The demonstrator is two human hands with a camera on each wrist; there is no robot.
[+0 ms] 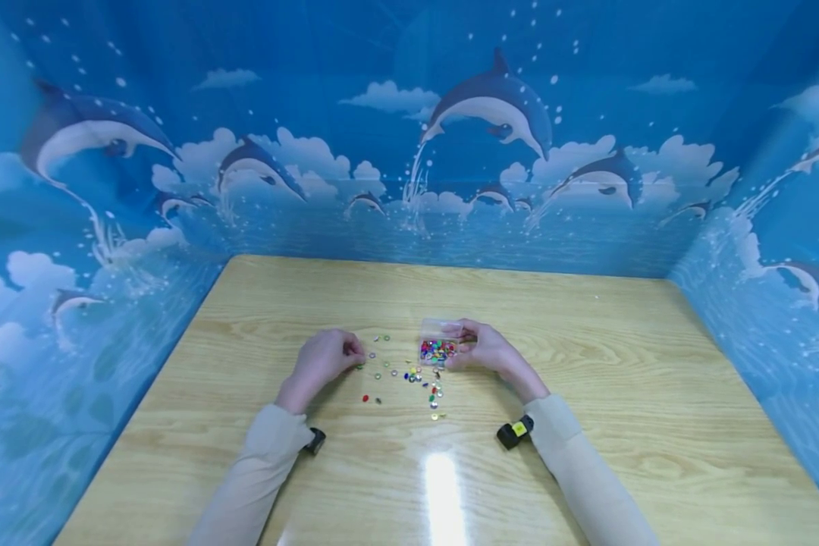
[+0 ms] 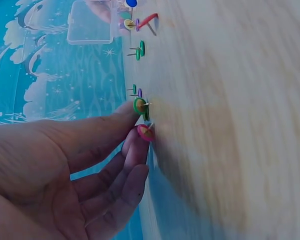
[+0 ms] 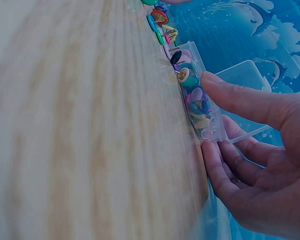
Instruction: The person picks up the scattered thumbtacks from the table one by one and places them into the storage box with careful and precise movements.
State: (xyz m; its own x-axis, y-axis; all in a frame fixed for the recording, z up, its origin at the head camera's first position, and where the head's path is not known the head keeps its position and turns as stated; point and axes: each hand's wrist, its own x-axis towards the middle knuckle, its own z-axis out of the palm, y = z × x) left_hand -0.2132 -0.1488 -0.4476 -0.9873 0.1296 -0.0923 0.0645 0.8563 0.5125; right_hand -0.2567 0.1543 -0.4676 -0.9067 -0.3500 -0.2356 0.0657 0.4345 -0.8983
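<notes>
My left hand is at the left edge of the scattered tacks, thumb and fingers curled together. In the left wrist view a pink thumbtack is at the fingertips, and a green thumbtack overlaps the thumb's tip. My right hand grips a small clear plastic box by its right side, thumb on the near wall and fingers behind. Its hinged lid stands open at the back. Mixed colored thumbtacks fill the box, which sits on the table.
Loose tacks lie left of the box and in front of it, among them a red tack and a yellow one. The wooden table meets a dolphin-print backdrop behind and at both sides.
</notes>
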